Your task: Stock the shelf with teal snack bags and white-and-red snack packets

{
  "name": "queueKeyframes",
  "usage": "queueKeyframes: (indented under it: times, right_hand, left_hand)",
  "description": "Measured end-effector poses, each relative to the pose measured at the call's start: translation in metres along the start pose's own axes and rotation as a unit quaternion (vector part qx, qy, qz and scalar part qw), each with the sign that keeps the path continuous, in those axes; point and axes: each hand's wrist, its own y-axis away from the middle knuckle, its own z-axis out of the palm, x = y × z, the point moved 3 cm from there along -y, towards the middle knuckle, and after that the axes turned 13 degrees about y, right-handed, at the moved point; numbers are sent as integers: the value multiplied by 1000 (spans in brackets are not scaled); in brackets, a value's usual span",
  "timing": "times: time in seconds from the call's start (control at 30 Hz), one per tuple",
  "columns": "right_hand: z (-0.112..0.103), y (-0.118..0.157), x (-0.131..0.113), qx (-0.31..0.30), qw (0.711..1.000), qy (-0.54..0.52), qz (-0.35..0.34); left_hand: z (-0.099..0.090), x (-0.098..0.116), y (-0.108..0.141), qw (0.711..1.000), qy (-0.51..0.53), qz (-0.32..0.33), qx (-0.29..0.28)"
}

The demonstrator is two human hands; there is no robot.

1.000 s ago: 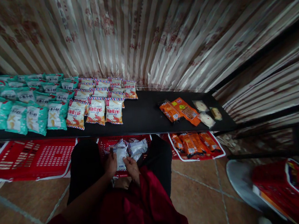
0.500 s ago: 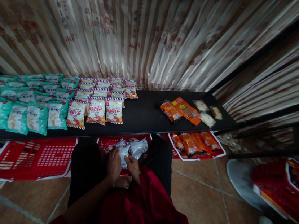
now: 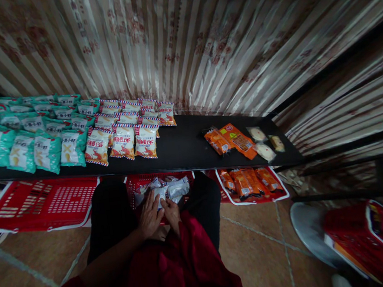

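Observation:
Between my knees, a pale silvery snack bag [image 3: 160,192] is held over the red basket [image 3: 131,182]. My left hand [image 3: 149,218] lies flat against the bag's left side and front, fingers stretched out. At its right edge my right hand [image 3: 171,212] grips the bag with bent fingers and thumb. Much of the bag is hidden behind both hands. Other silvery bags [image 3: 179,189] lie in the basket just beyond it, their print too dim to read.
On the black shelf [image 3: 188,146] stand rows of teal snack bags [image 3: 48,152] and white-orange shrimp snack bags [image 3: 145,142]. Orange packets [image 3: 217,141] and small clear packets [image 3: 265,152] lie at right. Red baskets flank my legs; the right basket [image 3: 284,190] holds orange packets.
My left hand has gone from curled around the bag's side to lying flatter across its front, fingers extended. The bag has tipped and shows less. My right hand stays nearly in place.

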Motion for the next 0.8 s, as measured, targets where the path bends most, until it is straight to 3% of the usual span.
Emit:
queueKeyframes:
  times: [0.5,0.8]
  right_hand:
    - [-12,0,-4,15,998,56,1]
    - [-14,5,-15,12,997,74,-12]
  left_hand:
    - [-5,5,2,996,24,49,-64]
    - [-5,2,-1,999,32,6,-30]
